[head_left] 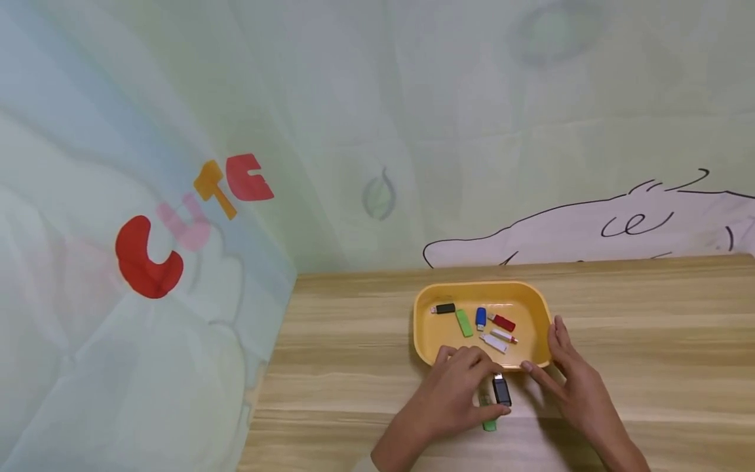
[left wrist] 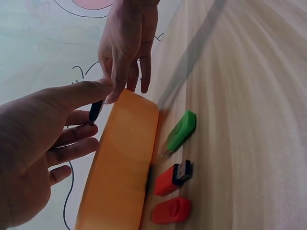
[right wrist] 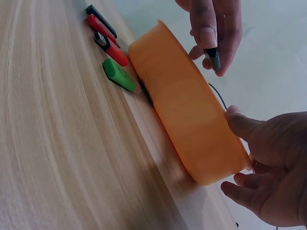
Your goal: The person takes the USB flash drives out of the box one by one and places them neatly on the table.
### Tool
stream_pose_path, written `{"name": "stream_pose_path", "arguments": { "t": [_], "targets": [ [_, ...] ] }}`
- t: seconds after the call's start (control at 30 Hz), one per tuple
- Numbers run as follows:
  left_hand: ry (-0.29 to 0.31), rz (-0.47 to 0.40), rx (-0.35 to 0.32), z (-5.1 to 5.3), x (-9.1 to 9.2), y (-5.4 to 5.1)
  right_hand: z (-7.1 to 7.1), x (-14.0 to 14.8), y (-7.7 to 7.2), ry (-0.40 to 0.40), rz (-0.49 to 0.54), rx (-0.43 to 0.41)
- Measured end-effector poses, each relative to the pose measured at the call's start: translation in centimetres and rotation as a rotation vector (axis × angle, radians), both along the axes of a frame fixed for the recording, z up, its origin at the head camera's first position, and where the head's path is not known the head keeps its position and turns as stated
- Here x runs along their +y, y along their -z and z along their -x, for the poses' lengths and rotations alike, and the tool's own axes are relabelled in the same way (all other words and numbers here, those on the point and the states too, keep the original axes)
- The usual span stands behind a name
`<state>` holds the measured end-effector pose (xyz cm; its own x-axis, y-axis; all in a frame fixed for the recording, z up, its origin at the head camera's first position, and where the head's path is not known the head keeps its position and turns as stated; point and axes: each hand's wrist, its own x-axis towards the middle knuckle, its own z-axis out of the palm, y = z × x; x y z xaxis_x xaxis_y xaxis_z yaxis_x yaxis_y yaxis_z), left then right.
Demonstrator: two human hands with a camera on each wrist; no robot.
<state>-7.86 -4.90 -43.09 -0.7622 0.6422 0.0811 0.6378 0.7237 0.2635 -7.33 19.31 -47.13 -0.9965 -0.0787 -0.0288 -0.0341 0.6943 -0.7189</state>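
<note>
My left hand (head_left: 451, 393) pinches a black USB flash drive (head_left: 502, 391) with its metal plug towards the tray, just in front of the near rim. The yellow tray (head_left: 423, 337) stands on the table. Inside it lie several flash drives, among them a black one (head_left: 445, 309), a green one (head_left: 464, 323), a blue one (head_left: 481, 317) and a red one (head_left: 503, 322). My right hand (head_left: 584, 390) touches the tray's near right corner, thumb on the near rim and fairly straight fingers along the right side.
On the table before the tray lies a green flash drive (left wrist: 182, 130), partly hidden by my left hand in the head view. Beside it are a red flash drive with a bare plug (left wrist: 172, 179) and another red one (left wrist: 171, 210). A printed cloth (head_left: 354, 131) hangs behind the table.
</note>
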Motion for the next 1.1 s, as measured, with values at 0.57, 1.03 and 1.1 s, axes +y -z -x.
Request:
{"name": "stream_pose_path", "arguments": {
  "t": [0.57, 1.03, 1.1],
  "targets": [
    [0.027, -0.006, -0.049, -1.0, 0.5, 1.1, 0.0, 0.1, 0.3, -0.005, 0.002, -0.039],
    [-0.002, 0.019, -0.144, -1.3, 0.8, 2.2, 0.0, -0.1, 0.3, 0.012, 0.0, -0.036],
    [-0.005, 0.029, -0.158, -1.4, 0.8, 2.3, -0.1, -0.2, 0.2, 0.017, 0.005, -0.025]
  ]
}}
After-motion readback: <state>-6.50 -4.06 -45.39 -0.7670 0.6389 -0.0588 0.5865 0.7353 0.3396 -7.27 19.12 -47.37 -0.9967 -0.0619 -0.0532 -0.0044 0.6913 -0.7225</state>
